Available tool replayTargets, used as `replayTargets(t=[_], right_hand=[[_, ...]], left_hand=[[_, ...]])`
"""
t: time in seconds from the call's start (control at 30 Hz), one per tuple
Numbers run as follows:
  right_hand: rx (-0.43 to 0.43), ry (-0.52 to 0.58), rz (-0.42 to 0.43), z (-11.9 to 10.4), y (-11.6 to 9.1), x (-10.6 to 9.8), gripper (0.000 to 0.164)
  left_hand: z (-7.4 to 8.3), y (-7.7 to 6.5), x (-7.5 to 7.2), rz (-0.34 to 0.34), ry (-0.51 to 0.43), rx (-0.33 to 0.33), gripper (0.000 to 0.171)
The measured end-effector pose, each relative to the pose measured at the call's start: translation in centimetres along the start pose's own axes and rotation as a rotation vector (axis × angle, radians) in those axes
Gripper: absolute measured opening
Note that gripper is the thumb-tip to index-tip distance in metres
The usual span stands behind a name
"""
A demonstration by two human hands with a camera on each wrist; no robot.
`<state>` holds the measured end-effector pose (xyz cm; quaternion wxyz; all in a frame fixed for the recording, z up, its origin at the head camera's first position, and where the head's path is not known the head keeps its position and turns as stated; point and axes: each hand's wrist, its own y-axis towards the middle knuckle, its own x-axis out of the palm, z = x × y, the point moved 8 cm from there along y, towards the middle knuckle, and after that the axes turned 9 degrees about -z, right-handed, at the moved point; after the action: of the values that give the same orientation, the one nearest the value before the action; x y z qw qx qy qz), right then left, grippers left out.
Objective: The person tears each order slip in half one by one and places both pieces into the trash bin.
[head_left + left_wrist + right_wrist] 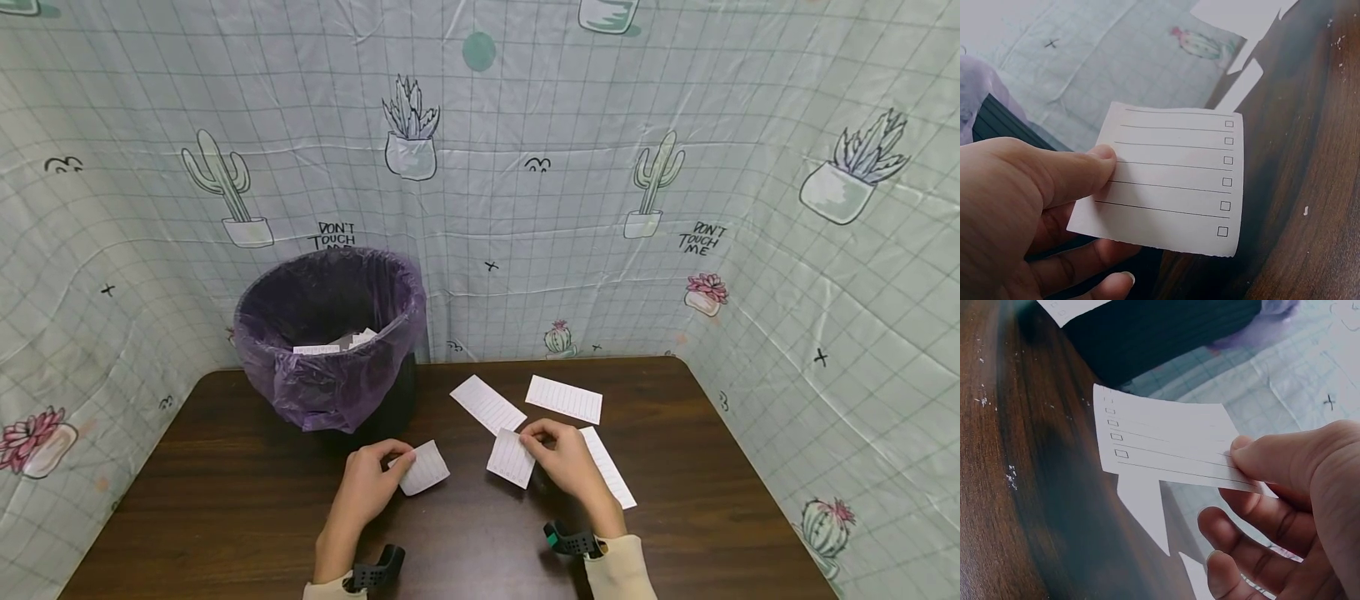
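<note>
My left hand (pixel 369 482) pinches a small lined paper piece (pixel 426 470) between thumb and fingers. In the left wrist view that piece (pixel 1172 175) shows a column of checkboxes down one side and a rough lower edge. A second lined piece (pixel 510 460) is in the pinch of my right hand (pixel 568 460), its checkboxes toward the near edge. The right wrist view shows the thumb flat on this piece (pixel 1166 437), with the other fingers curled beneath. Both pieces are held apart from each other, over the dark wooden table (pixel 465 542).
Three lined paper strips lie on the table: one strip (pixel 487 405) behind the right-hand piece, another strip (pixel 564 400) farther back, and a third strip (pixel 611 475) partly behind my right hand. At the back left stands a bin (pixel 330 367) lined with a purple bag, paper inside.
</note>
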<state>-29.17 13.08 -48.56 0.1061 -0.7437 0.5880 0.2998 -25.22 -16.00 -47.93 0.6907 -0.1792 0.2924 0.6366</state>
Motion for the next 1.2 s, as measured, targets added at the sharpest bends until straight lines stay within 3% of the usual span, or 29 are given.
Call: replayTargets(t=[0.33,1.2], right_hand=[[0.044,0.013,-0.022,-0.1,0.1,0.1,0.005],[0.024,0.003,-0.019,-0.5,0.1,0.4,0.005]], left_hand=[[0.5,-0.1,-0.2,0.005,-0.009,0.013,0.007],[1.1,-0.3,-0.5,0.004,-0.02,0.015,0.005]])
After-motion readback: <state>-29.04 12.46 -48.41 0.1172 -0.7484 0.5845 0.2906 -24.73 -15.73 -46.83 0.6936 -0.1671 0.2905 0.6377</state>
